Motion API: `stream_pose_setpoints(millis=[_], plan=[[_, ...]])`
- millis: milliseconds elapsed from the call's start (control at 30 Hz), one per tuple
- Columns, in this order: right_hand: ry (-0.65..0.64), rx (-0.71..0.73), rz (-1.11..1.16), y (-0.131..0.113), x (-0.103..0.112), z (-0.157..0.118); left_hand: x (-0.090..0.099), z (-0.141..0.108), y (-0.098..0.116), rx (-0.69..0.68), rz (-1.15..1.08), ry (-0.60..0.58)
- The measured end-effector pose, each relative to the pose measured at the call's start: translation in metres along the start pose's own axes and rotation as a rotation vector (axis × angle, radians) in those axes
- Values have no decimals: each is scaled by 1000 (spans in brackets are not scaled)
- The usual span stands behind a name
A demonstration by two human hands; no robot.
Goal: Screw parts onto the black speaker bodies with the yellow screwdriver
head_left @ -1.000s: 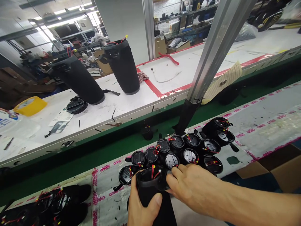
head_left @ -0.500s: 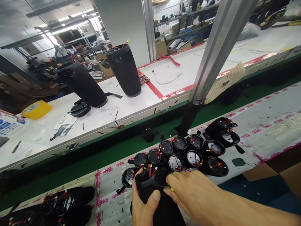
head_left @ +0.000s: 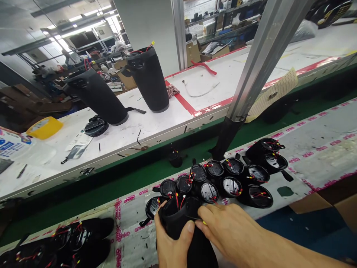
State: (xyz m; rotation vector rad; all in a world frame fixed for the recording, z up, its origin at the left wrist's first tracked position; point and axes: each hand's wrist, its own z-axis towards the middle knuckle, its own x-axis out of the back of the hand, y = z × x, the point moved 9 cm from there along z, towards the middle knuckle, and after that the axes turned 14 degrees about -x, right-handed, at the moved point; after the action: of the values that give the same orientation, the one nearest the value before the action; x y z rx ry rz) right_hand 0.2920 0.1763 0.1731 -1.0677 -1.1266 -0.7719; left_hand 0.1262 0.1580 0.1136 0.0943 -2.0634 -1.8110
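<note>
My left hand [head_left: 174, 243] is wrapped around a black cylindrical speaker housing [head_left: 202, 247] at the lower middle of the view, its thumb pressed on the near side. Red wires with small white connectors stick up from the open top. At the right of the rim, my right hand [head_left: 231, 227] is closed on a thin tool [head_left: 205, 223] with a bit of yellow showing; most of it is hidden by the fingers, so its kind is unclear. The tool's thin end lies against the housing just below the rim. Several similar black housings [head_left: 231, 186] stand close behind.
More black housings [head_left: 83, 238] lie at lower left on the covered bench [head_left: 134, 219]. A metal post [head_left: 251, 70] rises on the right. Across a green gap, a white table [head_left: 173, 123] bears two black speakers [head_left: 152, 80] and a yellow tape roll [head_left: 44, 127]. Cardboard [head_left: 309, 204] lies at right.
The view has shifted slightly. Both hands keep their hold on the housing and the tool, with hardly any movement.
</note>
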Motion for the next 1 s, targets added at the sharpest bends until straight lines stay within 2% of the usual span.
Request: stream_pose_setpoints(millis=[233,433,633,733,900,1000], plan=[[-24,0,-138,-2,-6,-3,0,-3,20,-26,132,40],[4,28,-171,-10,-12,-9,4,-5,21,-3,254,63],[38,-5,-177,-11,-16,-13,4,-6,21,-12,299,64],[-16,-21,-141,-14,-13,-8,7,-7,20,13,318,64],[-206,-49,-66,-27,-20,4,18,-5,7,44,353,64],[-167,-46,-50,-32,-16,6,21,-2,-5,48,311,65]])
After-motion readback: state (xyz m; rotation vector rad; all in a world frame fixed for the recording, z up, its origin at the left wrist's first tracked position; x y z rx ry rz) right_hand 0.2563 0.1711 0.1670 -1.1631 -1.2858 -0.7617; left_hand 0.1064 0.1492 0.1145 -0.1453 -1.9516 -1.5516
